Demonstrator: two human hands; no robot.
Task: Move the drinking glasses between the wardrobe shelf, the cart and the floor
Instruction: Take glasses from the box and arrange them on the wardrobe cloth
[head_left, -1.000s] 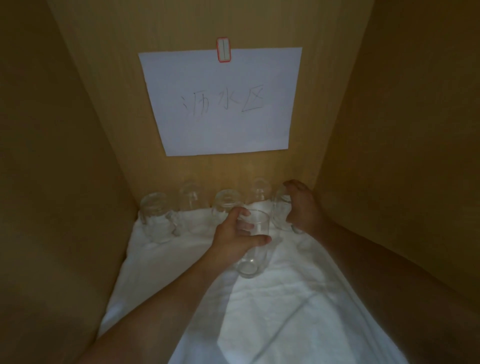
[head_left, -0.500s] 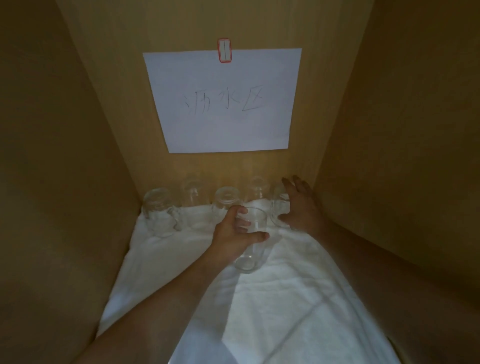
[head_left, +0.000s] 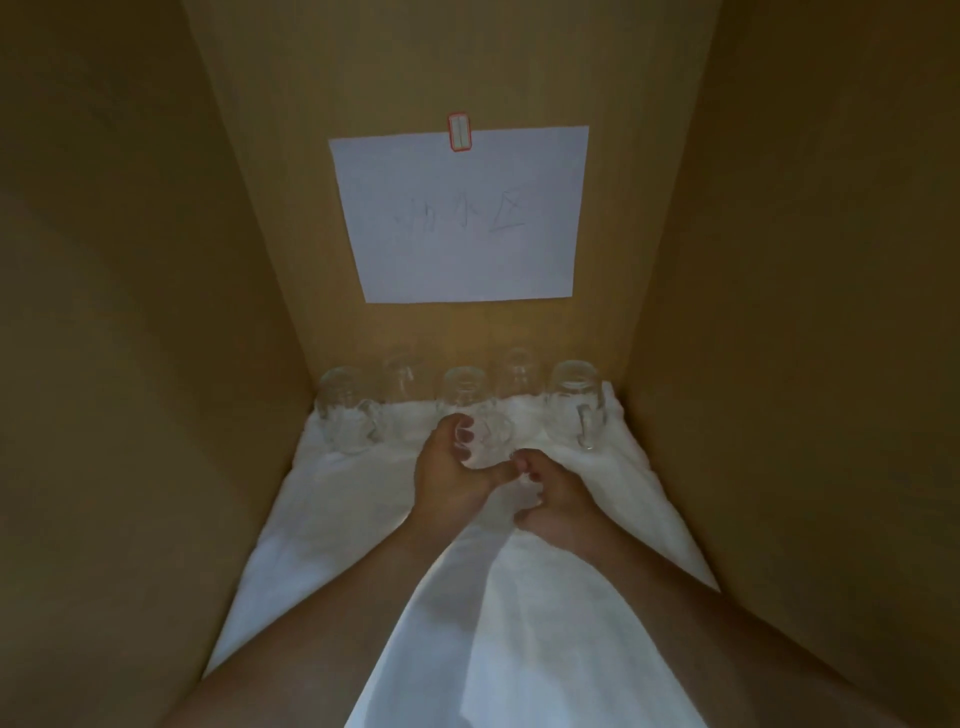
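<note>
Holding a clear glass (head_left: 488, 441) over the white cloth (head_left: 545, 649) on the wardrobe shelf, left hand (head_left: 452, 478) wrapped around its side. Right hand (head_left: 558, 501) curled just beside the glass bottom, maybe touching, hard to tell. Standing along the back wall, five more glasses in a row, like the right one with a handle (head_left: 576, 400). Hanging above, a white paper (head_left: 462, 213) with blurry writing.

Left hand (head_left: 451, 475) and right hand (head_left: 558, 501) grip glass (head_left: 491, 441) over white cloth (head_left: 519, 649); mugs (head_left: 574, 395) behind.
</note>
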